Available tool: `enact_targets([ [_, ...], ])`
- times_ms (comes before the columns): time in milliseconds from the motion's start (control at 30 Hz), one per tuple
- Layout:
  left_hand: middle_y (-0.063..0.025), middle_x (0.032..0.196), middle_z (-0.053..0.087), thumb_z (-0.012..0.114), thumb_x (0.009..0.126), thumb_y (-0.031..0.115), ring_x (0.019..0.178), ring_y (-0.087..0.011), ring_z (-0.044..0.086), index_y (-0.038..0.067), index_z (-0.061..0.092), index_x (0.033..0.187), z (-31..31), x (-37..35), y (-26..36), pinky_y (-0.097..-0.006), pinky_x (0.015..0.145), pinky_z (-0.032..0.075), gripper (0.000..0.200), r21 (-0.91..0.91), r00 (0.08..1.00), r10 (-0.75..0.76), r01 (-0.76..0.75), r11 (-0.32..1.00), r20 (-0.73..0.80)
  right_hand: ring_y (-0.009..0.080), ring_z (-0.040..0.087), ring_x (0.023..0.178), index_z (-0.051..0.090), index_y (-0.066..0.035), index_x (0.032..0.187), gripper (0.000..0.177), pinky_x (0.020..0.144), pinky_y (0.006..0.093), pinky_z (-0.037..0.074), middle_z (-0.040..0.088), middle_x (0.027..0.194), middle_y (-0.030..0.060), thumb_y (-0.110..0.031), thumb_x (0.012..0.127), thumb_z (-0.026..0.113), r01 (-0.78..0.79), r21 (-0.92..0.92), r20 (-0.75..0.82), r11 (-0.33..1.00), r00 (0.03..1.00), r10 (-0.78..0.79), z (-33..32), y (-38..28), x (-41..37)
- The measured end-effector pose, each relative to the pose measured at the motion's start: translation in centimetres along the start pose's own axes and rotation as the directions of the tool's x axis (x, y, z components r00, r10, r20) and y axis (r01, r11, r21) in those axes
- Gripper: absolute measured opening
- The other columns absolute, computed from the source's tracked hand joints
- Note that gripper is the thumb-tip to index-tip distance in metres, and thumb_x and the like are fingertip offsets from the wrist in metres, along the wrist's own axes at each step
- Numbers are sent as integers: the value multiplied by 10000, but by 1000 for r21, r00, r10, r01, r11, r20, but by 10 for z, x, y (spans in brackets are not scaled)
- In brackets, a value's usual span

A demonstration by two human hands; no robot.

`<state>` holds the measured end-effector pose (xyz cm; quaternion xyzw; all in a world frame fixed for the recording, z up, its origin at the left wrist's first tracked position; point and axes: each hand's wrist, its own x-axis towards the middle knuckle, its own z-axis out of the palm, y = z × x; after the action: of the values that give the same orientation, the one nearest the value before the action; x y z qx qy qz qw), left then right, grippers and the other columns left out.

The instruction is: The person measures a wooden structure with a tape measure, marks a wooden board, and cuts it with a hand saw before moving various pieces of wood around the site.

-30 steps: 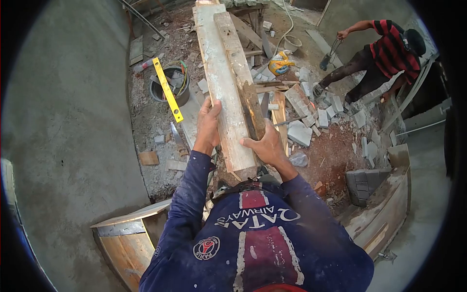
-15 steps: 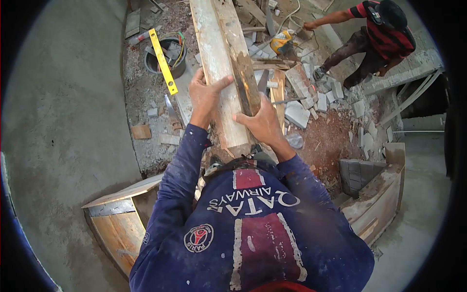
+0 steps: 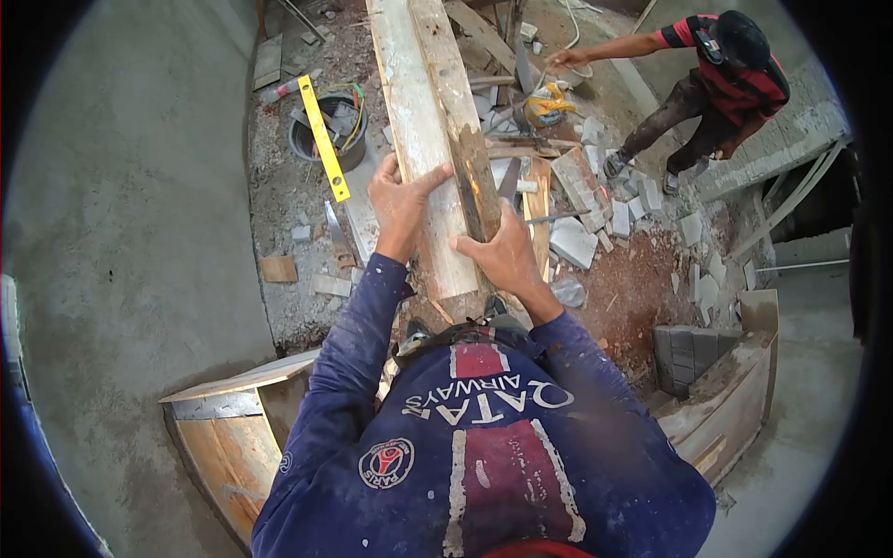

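Note:
A long, worn wooden plank (image 3: 414, 102) with a narrower, thicker timber strip (image 3: 453, 88) along its right side runs away from my body. My left hand (image 3: 400, 209) grips the plank's left edge, thumb lying over its top face. On the other side, my right hand (image 3: 510, 251) is closed on the right edge near the close end, its thumb on top and its other fingers partly hidden. Just beyond that hand a grey metal blade (image 3: 510, 177) shows beside the timber; its handle is hidden.
A yellow spirit level (image 3: 323, 139) leans over a black bucket (image 3: 352, 153) at left. Broken blocks (image 3: 574, 240) and wood scraps litter the ground to the right. A co-worker (image 3: 735, 88) stands at upper right, one arm stretched out. Wooden formwork boxes (image 3: 219, 437) flank me.
The co-worker's outstretched hand has moved left and lower. My view has shifted slightly, while both my hands keep their hold on the plank and timber.

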<state>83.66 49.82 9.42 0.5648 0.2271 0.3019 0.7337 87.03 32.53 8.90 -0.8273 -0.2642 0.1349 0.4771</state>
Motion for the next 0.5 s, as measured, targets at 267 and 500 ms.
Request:
enact_targets([
  [267, -176, 1056, 714, 839, 750, 25, 862, -191, 719, -60, 589, 1169, -1, -3, -8, -315, 761, 599, 495, -61, 999, -20, 17, 998, -41, 377, 570, 1132, 505, 67, 1277, 762, 1012, 468, 418, 618, 1154, 259, -354, 725, 818, -40, 86, 19, 996, 999, 38, 1, -1, 0],
  [500, -164, 1005, 726, 846, 745, 41, 840, -179, 711, -61, 611, 1111, -1, -15, -6, -299, 752, 582, 447, -71, 991, -29, 20, 997, -130, 393, 535, 1152, 494, 52, 1318, 791, 1043, 479, 367, 624, 1158, 238, -414, 755, 798, -2, 46, 97, 999, 995, -2, 4, 4, 6],
])
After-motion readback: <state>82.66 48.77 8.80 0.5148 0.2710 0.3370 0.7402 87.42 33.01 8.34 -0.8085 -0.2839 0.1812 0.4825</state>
